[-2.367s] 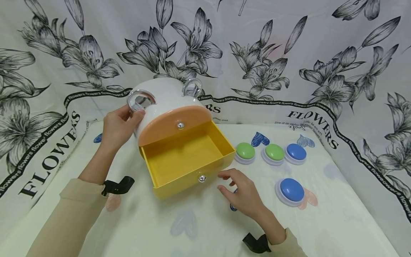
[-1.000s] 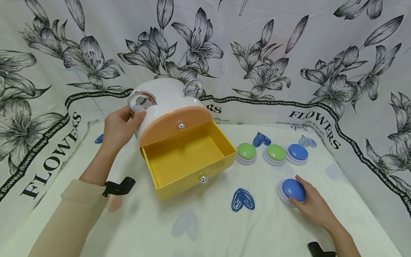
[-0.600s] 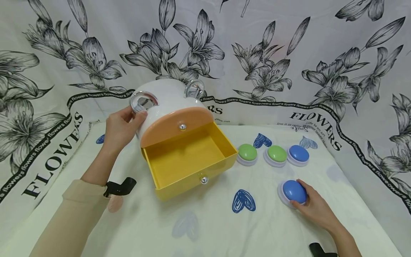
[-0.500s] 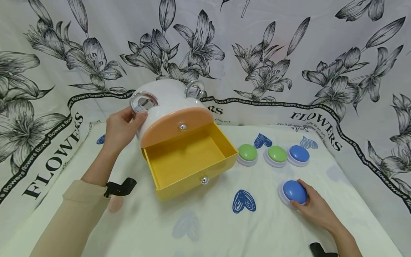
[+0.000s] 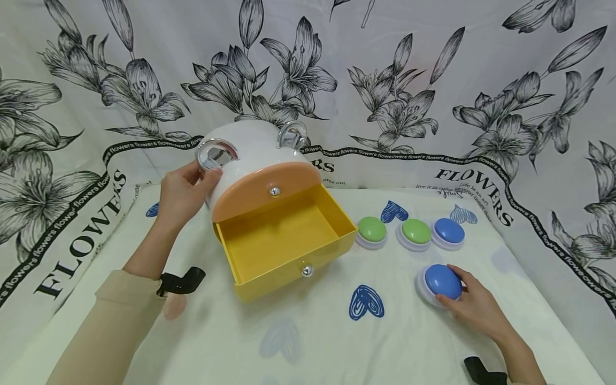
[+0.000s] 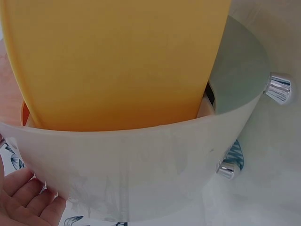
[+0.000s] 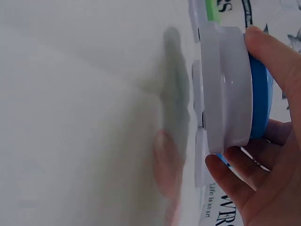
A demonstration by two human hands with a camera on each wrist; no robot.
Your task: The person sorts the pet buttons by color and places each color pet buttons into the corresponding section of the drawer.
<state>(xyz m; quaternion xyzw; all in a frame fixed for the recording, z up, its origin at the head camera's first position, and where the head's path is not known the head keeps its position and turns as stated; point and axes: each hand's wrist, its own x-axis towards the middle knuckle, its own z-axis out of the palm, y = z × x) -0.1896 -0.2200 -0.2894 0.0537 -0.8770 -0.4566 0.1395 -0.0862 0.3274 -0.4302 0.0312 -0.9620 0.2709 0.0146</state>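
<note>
My right hand [image 5: 477,306] grips a blue push button [image 5: 441,281] by the sides of its round white base. In the right wrist view a gap and a shadow show between the white base [image 7: 225,89] and the cloth, so the button is lifted a little. My left hand [image 5: 184,193] holds the left side of a white domed drawer box [image 5: 255,140], thumb on the front, below a chrome ring. The box's yellow drawer [image 5: 284,230] is pulled out, with nothing in it. Above it an orange front [image 5: 267,187] with a chrome knob is in place.
Two green push buttons [image 5: 372,229] [image 5: 416,231] and another blue push button [image 5: 449,230] stand in a row right of the drawer. A white cloth with printed hearts [image 5: 367,302] covers the table. A flower-print curtain [image 5: 385,96] hangs behind.
My right hand has gone from near the drawer's knob to the nearer blue push button, taken hold of it and raised it slightly. My left hand stays on the drawer box.
</note>
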